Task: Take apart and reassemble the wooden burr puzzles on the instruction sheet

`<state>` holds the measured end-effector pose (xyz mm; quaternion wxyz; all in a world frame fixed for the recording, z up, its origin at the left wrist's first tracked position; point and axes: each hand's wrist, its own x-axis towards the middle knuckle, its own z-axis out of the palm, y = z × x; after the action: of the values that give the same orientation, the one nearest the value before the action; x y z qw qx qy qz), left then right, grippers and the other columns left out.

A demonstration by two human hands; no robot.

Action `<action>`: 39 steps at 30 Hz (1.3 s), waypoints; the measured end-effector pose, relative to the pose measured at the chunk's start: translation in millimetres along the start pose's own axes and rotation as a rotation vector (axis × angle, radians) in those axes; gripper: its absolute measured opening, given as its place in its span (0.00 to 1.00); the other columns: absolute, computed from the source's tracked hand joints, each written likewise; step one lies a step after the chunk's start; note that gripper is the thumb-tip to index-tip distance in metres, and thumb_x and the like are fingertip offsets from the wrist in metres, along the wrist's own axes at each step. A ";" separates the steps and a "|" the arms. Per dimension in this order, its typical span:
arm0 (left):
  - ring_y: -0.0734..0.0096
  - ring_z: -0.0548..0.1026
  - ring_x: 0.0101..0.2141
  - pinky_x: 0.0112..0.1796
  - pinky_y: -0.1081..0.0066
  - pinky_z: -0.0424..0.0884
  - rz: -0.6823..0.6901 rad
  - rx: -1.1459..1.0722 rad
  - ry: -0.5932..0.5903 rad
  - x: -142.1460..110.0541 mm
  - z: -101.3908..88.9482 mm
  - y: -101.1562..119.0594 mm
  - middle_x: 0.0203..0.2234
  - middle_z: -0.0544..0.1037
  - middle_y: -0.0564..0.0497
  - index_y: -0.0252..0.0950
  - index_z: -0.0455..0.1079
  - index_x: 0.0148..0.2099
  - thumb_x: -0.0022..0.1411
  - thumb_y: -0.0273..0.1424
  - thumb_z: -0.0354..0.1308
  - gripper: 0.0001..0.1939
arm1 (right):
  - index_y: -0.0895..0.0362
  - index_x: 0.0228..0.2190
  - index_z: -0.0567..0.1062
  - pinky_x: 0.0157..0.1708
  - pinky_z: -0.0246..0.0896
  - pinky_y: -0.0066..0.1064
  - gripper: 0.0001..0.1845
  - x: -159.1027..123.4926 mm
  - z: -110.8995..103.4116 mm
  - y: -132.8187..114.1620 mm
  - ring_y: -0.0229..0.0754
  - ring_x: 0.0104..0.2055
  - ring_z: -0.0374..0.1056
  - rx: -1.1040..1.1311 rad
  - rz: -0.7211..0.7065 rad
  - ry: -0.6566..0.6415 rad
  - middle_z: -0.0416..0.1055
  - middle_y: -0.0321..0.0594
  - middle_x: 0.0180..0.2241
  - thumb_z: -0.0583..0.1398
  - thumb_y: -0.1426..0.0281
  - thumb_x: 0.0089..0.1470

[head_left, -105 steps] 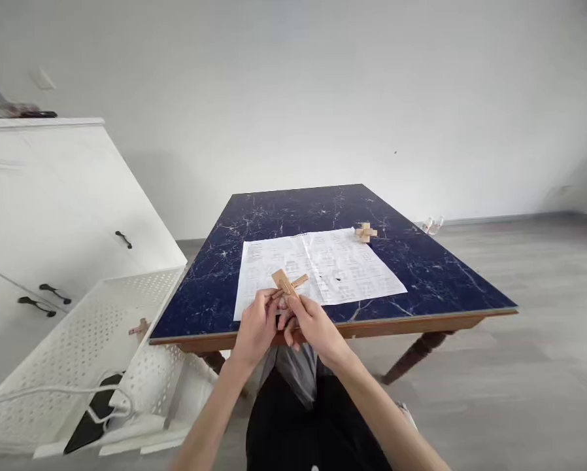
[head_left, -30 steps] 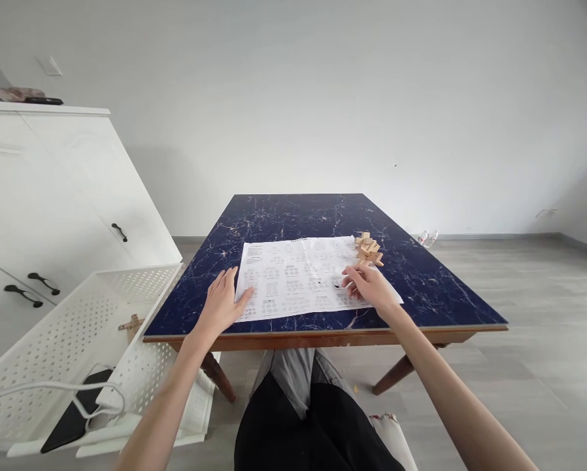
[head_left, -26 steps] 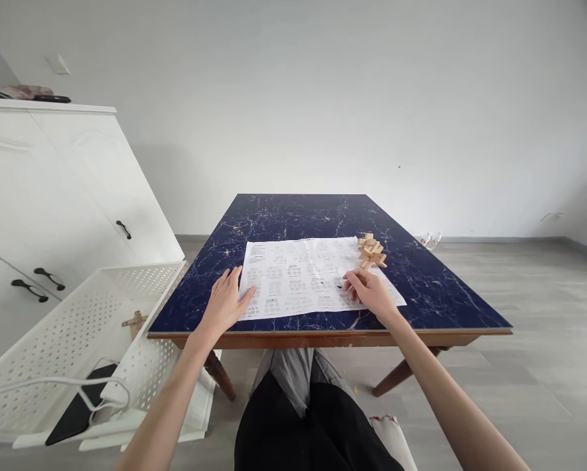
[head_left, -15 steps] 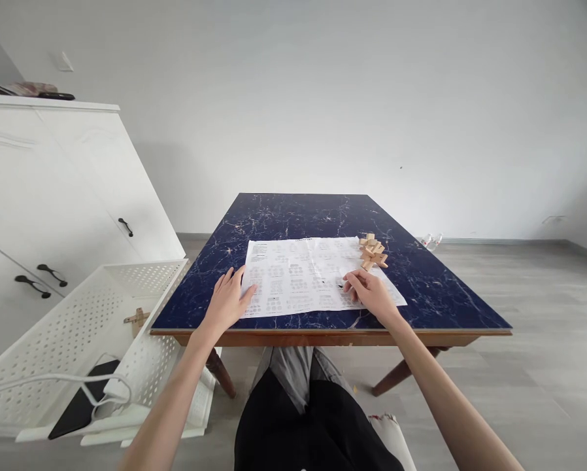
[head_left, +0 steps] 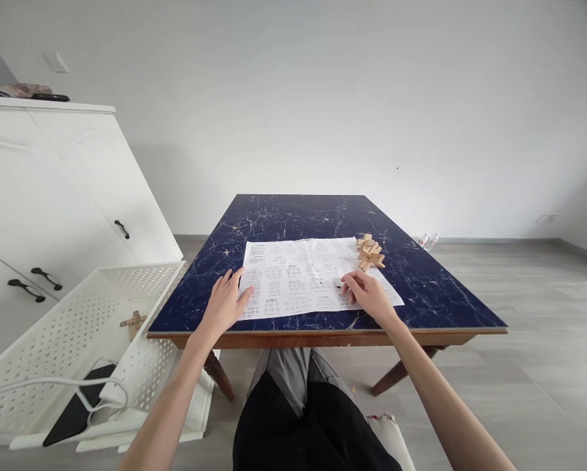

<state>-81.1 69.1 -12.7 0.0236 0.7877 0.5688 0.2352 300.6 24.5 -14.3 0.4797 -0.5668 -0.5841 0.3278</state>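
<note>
Left hand (head_left: 223, 299) lies with fingers spread, thumb on a printed sheet (head_left: 298, 278) that stretches rightward under the right hand (head_left: 368, 294), whose fingers curl; whether they pinch anything is unclear. Wooden pieces (head_left: 370, 252) sit just beyond those fingers.

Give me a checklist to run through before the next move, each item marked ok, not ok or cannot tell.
1. Printed sheet spread out on the table: ok, print facing up.
2. Sheet fully uncovered: not ok, the right hand covers part of it.
3. Left hand free: ok, it is spread at the sheet's left edge, no object visible in it.
4. Right hand free: cannot tell, it is curled and its palm is hidden.
5. Wooden pieces locked together: cannot tell, they sit clustered by the sheet's right edge.
6. All wooden items on the table: not ok, a cross-shaped piece lies in the white basket.
</note>
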 end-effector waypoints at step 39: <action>0.43 0.59 0.74 0.71 0.45 0.55 -0.029 0.064 -0.067 3.3 -2.9 2.5 0.70 0.69 0.32 0.30 0.58 0.74 0.77 0.44 0.47 0.32 | 0.53 0.33 0.75 0.26 0.63 0.32 0.22 3.2 0.2 4.1 0.40 0.22 0.69 -0.028 -0.033 0.006 0.80 0.40 0.28 0.58 0.47 0.65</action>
<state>-79.3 70.5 -8.3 0.0207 0.7873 0.5862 0.1898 302.2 28.2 -17.5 0.4789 -0.5645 -0.5966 0.3100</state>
